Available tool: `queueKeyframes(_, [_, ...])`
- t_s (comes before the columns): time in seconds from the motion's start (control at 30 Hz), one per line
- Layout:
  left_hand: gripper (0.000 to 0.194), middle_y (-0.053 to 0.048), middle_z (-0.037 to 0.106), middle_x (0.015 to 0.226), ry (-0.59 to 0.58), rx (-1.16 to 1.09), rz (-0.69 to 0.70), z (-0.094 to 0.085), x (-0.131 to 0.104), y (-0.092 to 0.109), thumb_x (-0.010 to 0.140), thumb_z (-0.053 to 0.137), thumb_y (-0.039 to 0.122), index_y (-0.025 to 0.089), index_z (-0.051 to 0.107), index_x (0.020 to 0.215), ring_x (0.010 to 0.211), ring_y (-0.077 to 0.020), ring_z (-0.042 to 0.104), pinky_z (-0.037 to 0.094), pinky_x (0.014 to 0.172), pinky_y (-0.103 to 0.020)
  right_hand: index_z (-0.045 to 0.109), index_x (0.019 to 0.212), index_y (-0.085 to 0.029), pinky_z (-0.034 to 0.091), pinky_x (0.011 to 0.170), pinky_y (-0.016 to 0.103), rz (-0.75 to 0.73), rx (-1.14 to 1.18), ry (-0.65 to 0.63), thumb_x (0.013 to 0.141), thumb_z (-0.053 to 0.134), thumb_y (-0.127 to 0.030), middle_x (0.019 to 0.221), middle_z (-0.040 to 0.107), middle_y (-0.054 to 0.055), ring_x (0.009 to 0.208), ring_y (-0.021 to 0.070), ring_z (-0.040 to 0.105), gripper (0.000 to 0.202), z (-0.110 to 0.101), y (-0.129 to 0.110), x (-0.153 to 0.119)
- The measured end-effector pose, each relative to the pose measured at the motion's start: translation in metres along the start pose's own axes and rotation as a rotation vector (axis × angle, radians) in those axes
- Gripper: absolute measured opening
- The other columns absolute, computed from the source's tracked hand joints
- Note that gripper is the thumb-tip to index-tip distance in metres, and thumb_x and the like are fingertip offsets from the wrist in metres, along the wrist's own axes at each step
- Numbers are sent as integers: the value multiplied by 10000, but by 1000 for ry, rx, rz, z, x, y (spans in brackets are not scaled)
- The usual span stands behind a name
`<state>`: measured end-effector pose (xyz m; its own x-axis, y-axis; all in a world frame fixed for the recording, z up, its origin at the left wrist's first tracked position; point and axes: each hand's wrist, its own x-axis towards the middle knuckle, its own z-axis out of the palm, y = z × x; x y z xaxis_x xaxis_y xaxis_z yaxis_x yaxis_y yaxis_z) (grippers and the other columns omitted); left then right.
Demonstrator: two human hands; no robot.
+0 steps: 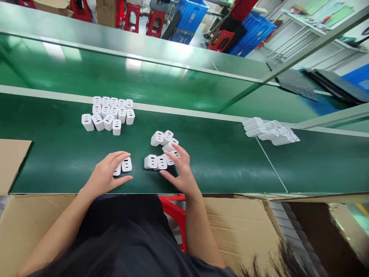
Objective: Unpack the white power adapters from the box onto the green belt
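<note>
My left hand curves around two white charger blocks, with its fingers along their far side and its thumb along the near side. Part of one block is hidden under the palm. To the right, my right hand has its fingers spread over a loose group of white chargers; the fingertips lie at or on some of them. Slotted port faces on these blocks point up toward me. Behind that group, two more chargers stand near my right fingertips.
Farther left, several chargers stand in rows by the pale rail. Another cluster of white chargers sits at the right on the green work surface. Cardboard lies at the left edge. Beyond the bench are red stools, blue crates and a person.
</note>
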<state>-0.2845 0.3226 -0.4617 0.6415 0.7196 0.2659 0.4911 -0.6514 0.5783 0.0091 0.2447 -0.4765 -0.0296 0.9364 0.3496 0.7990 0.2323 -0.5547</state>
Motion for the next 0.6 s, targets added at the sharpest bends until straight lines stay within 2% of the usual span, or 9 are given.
queueKeyframes(0.07, [546, -85, 598, 1302, 13, 77, 69, 0, 6, 3, 891, 646, 437, 256, 450, 1368, 1163, -215, 604, 538, 942, -343, 542, 1377, -302, 352, 1135, 609, -14, -76, 26, 891, 655, -396, 1559, 314, 98, 1449, 357, 266, 508, 13, -11, -4])
queueKeyframes(0.2, [432, -69, 653, 1197, 6, 164, 136, -4, 11, 2, 918, 610, 431, 249, 531, 1301, 1036, -197, 650, 545, 863, -313, 521, 1399, -318, 386, 1124, 587, -32, -136, 77, 919, 620, -311, 1511, 398, 87, 1429, 346, 286, 490, 36, -31, -6])
queueKeyframes(0.43, [467, -58, 624, 1258, -73, 137, 45, -21, 0, -5, 929, 585, 452, 272, 494, 1350, 1100, -190, 631, 529, 916, -299, 502, 1422, -320, 402, 1120, 572, -67, -77, 23, 926, 611, -347, 1501, 416, 86, 1430, 349, 296, 508, 59, -57, 0])
queueKeyframes(0.6, [583, -76, 580, 1342, -101, 168, -22, -33, -4, 1, 908, 601, 486, 268, 428, 1420, 1189, -218, 592, 533, 942, -326, 370, 1500, -296, 397, 1112, 582, -101, -1, 25, 902, 638, -382, 1541, 330, 122, 1425, 356, 293, 661, 54, -66, 4])
